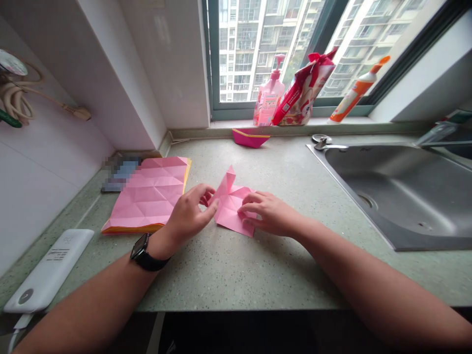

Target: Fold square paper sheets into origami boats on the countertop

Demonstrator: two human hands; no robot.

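Note:
A partly folded sheet of pink paper (233, 209) lies on the speckled counter, with one narrow flap standing up at its far left. My left hand (193, 206) pinches the left edge of that flap between thumb and fingers. Spread over the right part of the sheet, my right hand (263, 212) presses its fingertips on the paper. To the left, a stack of creased paper (155, 191) has a pink sheet on top and yellow ones beneath. A folded magenta paper boat (250, 139) with a yellow edge sits near the window.
A steel sink (387, 191) is set into the counter at right. On the sill stand a pink pump bottle (271, 96), a red bag (306, 91) and an orange-white bottle (356, 93). A white power bank (51, 270) and a blurred phone-like object (123, 174) lie at left.

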